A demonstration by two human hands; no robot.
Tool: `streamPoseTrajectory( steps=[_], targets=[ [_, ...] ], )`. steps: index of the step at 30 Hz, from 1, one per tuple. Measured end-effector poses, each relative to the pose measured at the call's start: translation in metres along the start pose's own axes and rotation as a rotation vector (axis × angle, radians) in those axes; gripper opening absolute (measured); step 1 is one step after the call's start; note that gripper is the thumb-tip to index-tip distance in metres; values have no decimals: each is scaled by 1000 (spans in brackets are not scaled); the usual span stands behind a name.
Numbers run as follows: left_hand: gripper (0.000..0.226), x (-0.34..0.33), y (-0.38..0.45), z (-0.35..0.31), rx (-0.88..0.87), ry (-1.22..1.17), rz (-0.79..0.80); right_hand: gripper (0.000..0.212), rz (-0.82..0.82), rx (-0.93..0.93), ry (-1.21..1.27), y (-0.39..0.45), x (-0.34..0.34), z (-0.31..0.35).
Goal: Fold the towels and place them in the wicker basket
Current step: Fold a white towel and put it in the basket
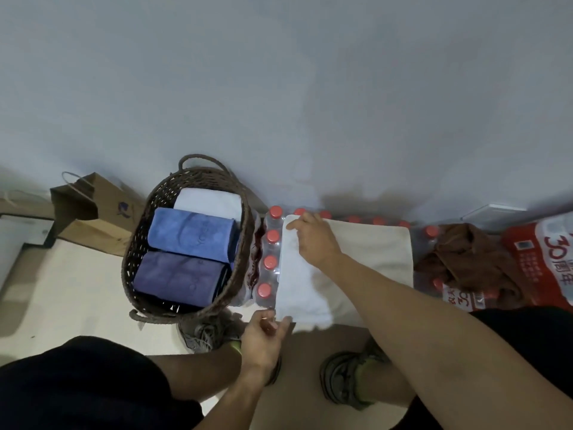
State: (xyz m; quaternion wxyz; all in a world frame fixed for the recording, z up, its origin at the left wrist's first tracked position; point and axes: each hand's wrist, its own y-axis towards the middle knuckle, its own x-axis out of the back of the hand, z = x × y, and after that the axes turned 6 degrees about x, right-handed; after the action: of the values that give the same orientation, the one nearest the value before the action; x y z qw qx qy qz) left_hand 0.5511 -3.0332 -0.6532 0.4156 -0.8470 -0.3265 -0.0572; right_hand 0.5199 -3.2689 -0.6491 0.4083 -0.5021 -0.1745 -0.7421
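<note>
Showing wicker basket (161,187), part-filled with folded towels (190,234), just left of the pale towel (304,290) spread over bottle packs (269,238), long axis running near to far, left hand (263,339) with fingers pinching its near corner, right hand (316,243) with fingers gripping its far corner, both on the basket-side edge.

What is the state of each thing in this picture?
wicker basket, holds three folded towels.
cream towel, partly folded, on bottle packs.
brown towel, crumpled, unfolded.
left hand, pinches cream towel's near corner.
right hand, pinches its far corner.
</note>
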Motion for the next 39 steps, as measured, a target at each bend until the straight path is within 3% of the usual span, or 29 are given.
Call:
streamPoseTrajectory(
  steps=[4, 7, 10, 14, 17, 21, 24, 26, 28, 30, 32, 35, 37, 39],
  targets=[
    [31, 6, 13, -2, -58, 111, 78, 34, 42, -56, 71, 5, 1, -2],
    [32, 11, 17, 1, 128, 106, 182, 32, 55, -91, 117, 7, 3, -3],
    [35, 16, 17, 10, 275, 155, 174, 32, 64, -79, 117, 7, 0, -7],
    [29, 26, 14, 9, 489, -135, 55, 39, -13, -88, 37, 0, -12, -5],
    [30, 33, 12, 9, 520, -218, 107, 39, -104, -80, 27, -4, -19, -1],
    [29, 36, 14, -4, 357, 56, 116, 45, 19, -66, 148, 2, -8, -8],
    [31, 32, 9, -30, 113, 647, 19, 57, 79, -23, 394, -11, 14, -15],
    [19, 17, 4, -56, -166, 623, -96, 54, -126, -72, 558, -29, 33, -20],
    [8, -8, 5, -86, -511, 465, -165, 40, -425, -130, 512, -49, 48, -25],
    [24, -35, 20, -115, -787, 533, -132, 31, -594, -276, 430, -73, 60, -33],
    [49, -55, 42, -131, -815, 748, -27, 29, -565, -482, 391, -100, 63, -49],
    [59, -71, 65, -122, -654, 1025, 22, 40, -291, -769, 337, -147, 52, -75],
    [59, -75, 69, -110, -649, 1053, -26, 46, -194, -824, 325, -168, 42, -83],
    [59, -78, 69, -106, -644, 1052, -79, 52, -237, -771, 320, -177, 34, -88]
  ],
)
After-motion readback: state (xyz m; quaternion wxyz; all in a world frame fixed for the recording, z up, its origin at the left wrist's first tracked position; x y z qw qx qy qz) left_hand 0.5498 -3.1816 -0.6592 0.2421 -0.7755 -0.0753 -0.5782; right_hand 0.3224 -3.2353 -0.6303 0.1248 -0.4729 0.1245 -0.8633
